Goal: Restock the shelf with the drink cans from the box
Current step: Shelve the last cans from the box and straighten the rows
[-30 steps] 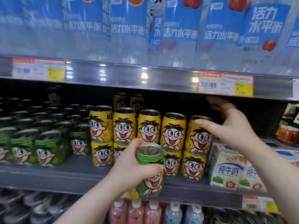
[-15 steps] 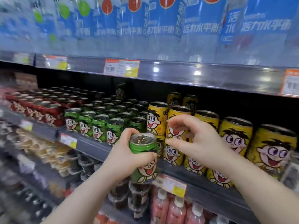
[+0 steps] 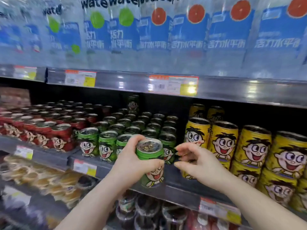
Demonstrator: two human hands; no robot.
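My left hand (image 3: 131,161) grips a green drink can (image 3: 150,163) with a cartoon face, held upright in front of the middle shelf (image 3: 182,183). Behind it stand several green cans (image 3: 106,143) in rows on that shelf. My right hand (image 3: 197,161) hovers just right of the held can with its fingers loosely curled and nothing in them, in front of the gap between the green cans and the yellow cans (image 3: 254,151). The box is out of view.
Red cans (image 3: 54,130) fill the shelf's left part. Yellow cans are stacked two high at the right. Blue-labelled water bottles (image 3: 191,32) line the shelf above, with price tags (image 3: 172,84) on its rail. Bottles and packaged goods sit on the lower shelves.
The view has swung left from the yellow cans toward the green ones. My right hand left the yellow cans and came down beside the green can, which my left hand kept holding.
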